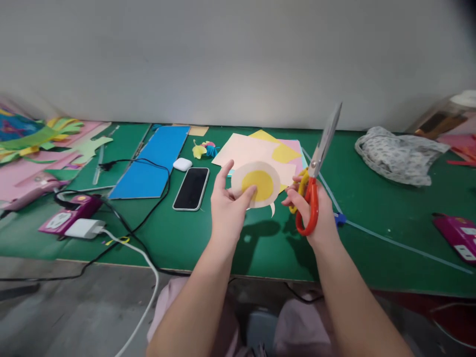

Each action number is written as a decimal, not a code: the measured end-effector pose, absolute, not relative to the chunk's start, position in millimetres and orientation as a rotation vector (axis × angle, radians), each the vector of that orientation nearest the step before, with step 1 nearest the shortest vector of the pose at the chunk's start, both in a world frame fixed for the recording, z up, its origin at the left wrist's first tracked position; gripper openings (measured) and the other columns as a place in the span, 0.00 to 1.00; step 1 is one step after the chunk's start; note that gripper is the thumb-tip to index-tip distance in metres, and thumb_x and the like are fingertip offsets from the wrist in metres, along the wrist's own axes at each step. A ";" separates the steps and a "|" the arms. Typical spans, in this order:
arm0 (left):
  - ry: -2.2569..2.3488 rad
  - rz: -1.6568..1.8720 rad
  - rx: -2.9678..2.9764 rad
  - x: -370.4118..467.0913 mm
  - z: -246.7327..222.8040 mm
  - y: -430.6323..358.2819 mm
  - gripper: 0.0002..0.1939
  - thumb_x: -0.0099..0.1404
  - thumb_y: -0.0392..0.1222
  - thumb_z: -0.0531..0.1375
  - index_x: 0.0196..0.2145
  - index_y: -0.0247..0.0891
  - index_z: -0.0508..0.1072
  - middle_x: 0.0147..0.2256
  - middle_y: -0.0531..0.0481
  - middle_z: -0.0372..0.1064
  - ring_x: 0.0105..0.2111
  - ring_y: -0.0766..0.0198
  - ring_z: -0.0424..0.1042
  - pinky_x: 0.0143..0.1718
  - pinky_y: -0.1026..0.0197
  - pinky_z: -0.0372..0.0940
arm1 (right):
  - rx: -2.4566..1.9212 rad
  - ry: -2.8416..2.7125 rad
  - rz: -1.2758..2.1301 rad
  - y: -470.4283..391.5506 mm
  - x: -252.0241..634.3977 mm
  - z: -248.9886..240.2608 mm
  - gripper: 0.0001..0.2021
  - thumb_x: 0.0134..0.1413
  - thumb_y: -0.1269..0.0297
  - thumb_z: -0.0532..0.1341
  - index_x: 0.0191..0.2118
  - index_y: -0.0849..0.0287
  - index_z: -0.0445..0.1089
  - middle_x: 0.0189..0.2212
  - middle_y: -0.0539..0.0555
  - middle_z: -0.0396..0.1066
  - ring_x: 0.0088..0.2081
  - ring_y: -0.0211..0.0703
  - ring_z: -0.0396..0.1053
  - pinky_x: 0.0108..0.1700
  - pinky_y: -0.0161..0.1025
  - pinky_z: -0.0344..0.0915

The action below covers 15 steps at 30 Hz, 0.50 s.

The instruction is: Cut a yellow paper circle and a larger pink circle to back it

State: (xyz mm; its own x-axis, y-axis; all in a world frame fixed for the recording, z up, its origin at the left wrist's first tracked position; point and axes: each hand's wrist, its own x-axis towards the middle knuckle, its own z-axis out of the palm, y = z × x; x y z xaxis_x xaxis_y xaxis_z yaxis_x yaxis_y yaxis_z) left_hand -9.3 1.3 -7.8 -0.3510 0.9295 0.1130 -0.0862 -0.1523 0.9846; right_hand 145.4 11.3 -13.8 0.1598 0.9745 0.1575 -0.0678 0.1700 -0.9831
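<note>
My left hand pinches a pale paper disc with a yellow circle on it, thumb lying over the yellow. A thin curled strip of pale paper hangs at the disc's lower right. In my right hand is a pair of scissors with red and yellow handles. Its blades look closed and point up and away, apart from the disc. Behind the disc lies a pile of coloured paper sheets in pink, yellow and lilac.
A phone, a white earbud case and a blue board lie to the left. Cables cross the green table near a purple power strip. Cut paper fills the far left. A patterned cloth bag sits at right.
</note>
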 end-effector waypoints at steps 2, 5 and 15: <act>1.324 1.654 1.008 -12.5 -8.8 4.2 0.38 0.53 0.41 0.67 0.60 0.41 0.61 0.29 0.53 0.73 0.29 0.60 0.76 0.33 0.59 0.73 | -1.145 -1.087 1.065 9.7 146.9 -30.5 0.18 0.42 0.58 0.69 0.39 0.55 0.67 0.28 0.45 0.68 0.25 0.36 0.69 0.32 0.40 0.69; 1.339 1.711 1.023 -17.1 -9.5 6.0 0.35 0.53 0.41 0.67 0.57 0.40 0.63 0.35 0.50 0.74 0.35 0.58 0.77 0.36 0.58 0.73 | -1.202 -1.114 1.121 5.9 145.5 -51.2 0.21 0.40 0.57 0.71 0.41 0.55 0.68 0.29 0.46 0.70 0.30 0.40 0.71 0.35 0.40 0.69; 1.278 1.752 0.963 -27.7 -11.7 8.2 0.31 0.53 0.42 0.67 0.54 0.38 0.64 0.42 0.46 0.74 0.42 0.56 0.76 0.38 0.59 0.73 | -1.204 -1.015 1.234 1.0 127.5 -73.2 0.26 0.31 0.58 0.75 0.40 0.56 0.69 0.29 0.48 0.73 0.34 0.43 0.73 0.42 0.45 0.70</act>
